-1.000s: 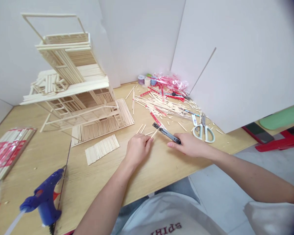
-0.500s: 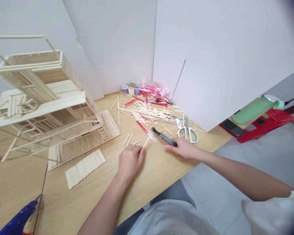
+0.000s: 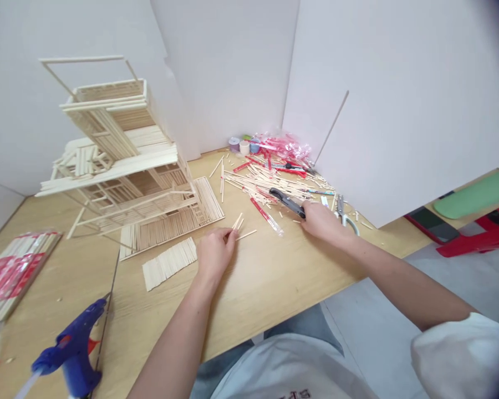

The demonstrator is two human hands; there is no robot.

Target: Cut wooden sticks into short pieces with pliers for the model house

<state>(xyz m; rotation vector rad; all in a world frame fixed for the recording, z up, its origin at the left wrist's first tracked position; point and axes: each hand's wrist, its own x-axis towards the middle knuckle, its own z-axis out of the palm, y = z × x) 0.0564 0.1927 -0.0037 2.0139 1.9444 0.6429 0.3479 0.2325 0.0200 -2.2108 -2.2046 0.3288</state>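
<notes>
My left hand (image 3: 214,250) rests on the table with thumb and fingers pinched together at the near ends of short wooden sticks (image 3: 238,221). Another short stick (image 3: 248,235) lies beside the fingertips. My right hand (image 3: 322,223) is closed around a black utility knife (image 3: 288,203), whose long body points left and away from me; no blade shows. Just left of my left hand lies a flat panel of sticks (image 3: 169,264). Behind it stands a tiered house model (image 3: 149,180) made of the same wooden sticks.
Loose sticks (image 3: 258,180) and red plastic wrappers (image 3: 285,147) heap up at the back. Scissors (image 3: 351,224) lie partly hidden behind my right hand. A blue glue gun (image 3: 78,343) and wrapped stick bundles (image 3: 19,266) are on the left. White boards (image 3: 233,72) wall the back.
My left hand has moved left onto the small sticks lying apart. My right hand has drawn away to the right with the knife. The view has swung left, showing more glue gun.
</notes>
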